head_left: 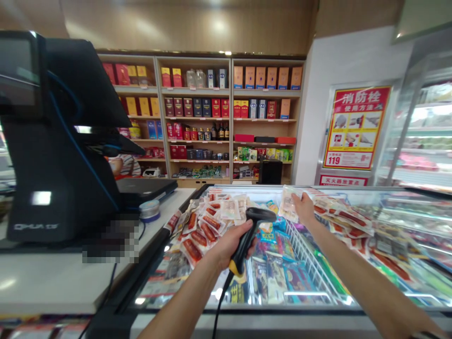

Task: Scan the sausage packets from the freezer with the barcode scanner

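Facing you, wooden shelving [231,113] spans the back wall in three visible bays, stocked with boxes [260,77] and bottles [221,132]. Above it, wood-toned panelling [282,28] catches soft patches of light. On your right, a white wall [316,66] carries a red-and-yellow fire-hydrant poster [356,127], beside a brightly lit display cooler [431,122]. On your left, a pale counter [52,282] bears a black register [52,188].

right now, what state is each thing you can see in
left grip, closed around the scanner
scanner, held head up
right grip, closed on the clear pack
clear pack, held raised
sausage packs, heaped on the freezer
wire basket, holding packets
wall shelves, stocked
freezer lid, cannot tell if shut
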Tool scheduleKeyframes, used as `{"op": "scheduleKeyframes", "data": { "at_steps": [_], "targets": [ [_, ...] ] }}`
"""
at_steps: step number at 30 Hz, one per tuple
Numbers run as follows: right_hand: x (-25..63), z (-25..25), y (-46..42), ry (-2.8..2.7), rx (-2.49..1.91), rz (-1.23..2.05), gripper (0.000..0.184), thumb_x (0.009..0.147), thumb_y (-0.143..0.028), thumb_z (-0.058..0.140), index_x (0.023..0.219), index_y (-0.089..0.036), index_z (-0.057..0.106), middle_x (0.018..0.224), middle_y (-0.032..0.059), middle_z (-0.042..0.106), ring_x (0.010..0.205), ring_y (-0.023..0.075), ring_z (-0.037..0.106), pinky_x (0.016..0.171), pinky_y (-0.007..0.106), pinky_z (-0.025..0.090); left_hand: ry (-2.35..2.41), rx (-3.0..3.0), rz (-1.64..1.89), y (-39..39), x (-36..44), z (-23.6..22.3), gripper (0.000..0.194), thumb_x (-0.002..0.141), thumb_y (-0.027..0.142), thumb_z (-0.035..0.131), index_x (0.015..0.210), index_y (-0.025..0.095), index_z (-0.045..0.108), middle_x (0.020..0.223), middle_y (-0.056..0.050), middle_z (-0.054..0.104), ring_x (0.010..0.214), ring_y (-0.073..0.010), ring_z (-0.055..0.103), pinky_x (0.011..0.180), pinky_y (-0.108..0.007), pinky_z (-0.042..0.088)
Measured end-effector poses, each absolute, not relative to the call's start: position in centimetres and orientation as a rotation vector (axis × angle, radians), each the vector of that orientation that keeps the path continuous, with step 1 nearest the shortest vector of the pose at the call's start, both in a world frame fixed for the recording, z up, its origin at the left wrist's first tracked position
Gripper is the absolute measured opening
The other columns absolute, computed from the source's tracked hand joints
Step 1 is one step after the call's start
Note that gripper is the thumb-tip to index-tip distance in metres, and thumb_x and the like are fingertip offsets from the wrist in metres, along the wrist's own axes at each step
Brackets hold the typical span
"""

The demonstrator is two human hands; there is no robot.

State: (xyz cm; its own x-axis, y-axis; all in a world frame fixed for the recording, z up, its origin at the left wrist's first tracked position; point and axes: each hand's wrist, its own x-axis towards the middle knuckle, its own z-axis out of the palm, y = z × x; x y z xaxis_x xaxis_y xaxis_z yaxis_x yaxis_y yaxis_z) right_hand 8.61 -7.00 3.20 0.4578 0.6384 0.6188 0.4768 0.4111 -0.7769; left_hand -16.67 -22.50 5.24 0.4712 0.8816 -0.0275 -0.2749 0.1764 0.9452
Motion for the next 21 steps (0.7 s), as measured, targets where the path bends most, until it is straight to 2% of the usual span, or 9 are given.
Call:
{"op": "scheduleKeyframes", "data": {
  "at_steps": [6,9,12,17,21],
  "targets": [
    [7.7,3.4,-7.1,-1.079,-1.325,0.057,0.028,0.066,-0.046,0.044,0.062,-0.017,0.045,0.054,-0.0006,0.05,0.05,0.0131,0.042,0.047,0.024,0.029,0.736,1.072,0.951,-22.2,-17.4,5.0,0.038,0.07,0.049,0.046,0.081,0.013,0.052,0.056,0.0,0.052,0.039,-0.007,0.046,0.037,-0.019,0.033],
    [7.0,3.4,-6.9,-1.064,-1.325,0.027,0.027,0.068,-0.044,0.043,0.063,-0.018,0.044,0.056,0.0006,0.051,0.051,0.0137,0.042,0.048,0.024,0.03,0.743,1.024,0.96,-22.0,-18.2,4.7,0.038,0.069,0.05,0.046,0.081,0.014,0.052,0.056,0.0,0.052,0.04,-0.0068,0.046,0.037,-0.018,0.033],
    [6.6,2.8,-7.2,-1.239,-1.333,-0.144,0.027,0.072,-0.043,0.04,0.065,-0.018,0.046,0.056,0.0011,0.05,0.053,0.0148,0.044,0.051,0.026,0.032,0.732,0.977,0.986,-22.0,-19.0,4.6,0.038,0.069,0.05,0.046,0.08,0.014,0.051,0.058,0.0,0.053,0.041,-0.0069,0.047,0.037,-0.018,0.034],
    [8.0,-2.1,-9.9,-1.856,-1.061,-0.49,0.025,0.079,-0.037,0.036,0.082,-0.018,0.052,0.081,0.0076,0.057,0.078,0.0188,0.051,0.069,0.031,0.039,0.749,0.971,1.026,-22.4,-20.4,4.8,0.035,0.071,0.048,0.046,0.072,0.013,0.051,0.058,-0.001,0.053,0.041,-0.0065,0.046,0.039,-0.019,0.036],
    [8.3,-6.3,-13.5,-2.031,-1.055,-0.535,0.028,0.08,-0.037,0.036,0.091,-0.017,0.052,0.085,0.0089,0.058,0.081,0.0194,0.053,0.07,0.032,0.042,0.747,0.964,1.012,-22.5,-21.0,4.7,0.033,0.072,0.046,0.045,0.07,0.013,0.05,0.057,-0.001,0.052,0.04,-0.0069,0.046,0.037,-0.019,0.035]
  ]
}}
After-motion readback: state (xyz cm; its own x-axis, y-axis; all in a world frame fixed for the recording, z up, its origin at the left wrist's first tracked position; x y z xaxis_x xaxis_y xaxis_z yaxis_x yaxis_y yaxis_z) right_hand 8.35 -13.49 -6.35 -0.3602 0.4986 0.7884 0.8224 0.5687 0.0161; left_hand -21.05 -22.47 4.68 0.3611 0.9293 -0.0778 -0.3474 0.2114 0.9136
